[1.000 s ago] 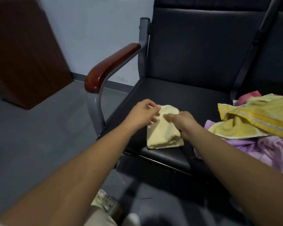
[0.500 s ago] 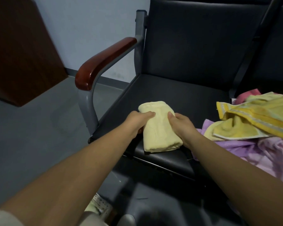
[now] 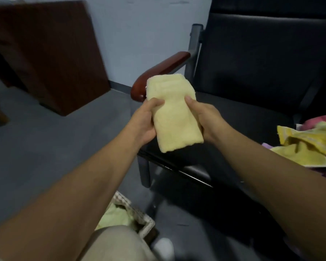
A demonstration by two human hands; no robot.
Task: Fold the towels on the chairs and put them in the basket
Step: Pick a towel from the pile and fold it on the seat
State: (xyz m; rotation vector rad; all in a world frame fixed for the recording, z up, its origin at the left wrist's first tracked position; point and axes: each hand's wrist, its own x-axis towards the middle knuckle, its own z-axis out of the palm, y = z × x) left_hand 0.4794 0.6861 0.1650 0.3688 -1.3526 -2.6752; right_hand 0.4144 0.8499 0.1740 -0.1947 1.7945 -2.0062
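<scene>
Lifted off the black chair seat (image 3: 233,117) since a moment ago, the folded pale yellow towel (image 3: 172,117) is now held at mid-frame. Left hand (image 3: 146,121) and right hand (image 3: 205,119) grip its sides, thumbs on top. A white wicker basket (image 3: 137,213) sits at lower centre, and unfolded towels (image 3: 309,146) lie heaped at the right edge.

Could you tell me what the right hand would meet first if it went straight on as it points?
Beyond the towel that the right hand grips, probably the armrest, though depth is unclear.
</scene>
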